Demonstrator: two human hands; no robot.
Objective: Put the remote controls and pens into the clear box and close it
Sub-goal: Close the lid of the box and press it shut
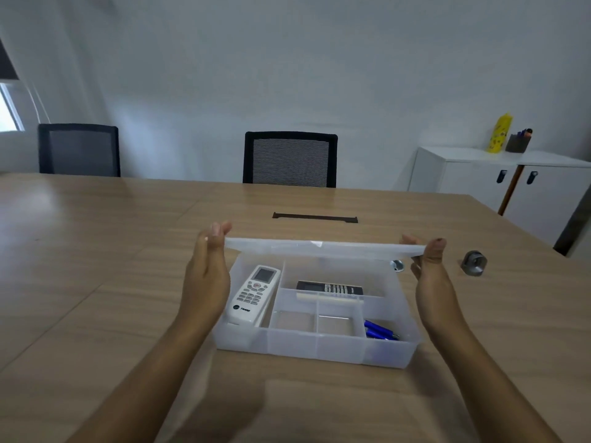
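Head view. Clear box (pixel 315 346) sits on the wooden table (pixel 96 282) at centre, directly ahead of the person. Its lid (pixel 323 247) is raised at the 12 o'clock edge and seen nearly edge-on, part way over the tray.

Left hand (pixel 206 276) grasps the lid's 9 o'clock end, thumb and fingers curled round the corner. Right hand (pixel 427 266) grasps the 3 o'clock end the same way, thumb on top.

Contents: white remote (pixel 254 294) lies in the long compartment at 9 o'clock. Black remote (pixel 329 287) lies crosswise in the 12 o'clock compartment. Blue pens (pixel 380 330) lie in the compartment at 4 o'clock. The two small middle compartments look empty. Loading appears done; only closing remains.

Handling, as judged: thin translucent plastic, light, somewhat flexible, likely smooth. The lid would bow if pressed at one end only, so holding both ends suits it. The tray is light enough to slide under a push; press straight down near the 6 o'clock corners. Latches cannot be made out.

A small metal fitting (pixel 474 263) rests on the table at 3 o'clock, apart from the box.
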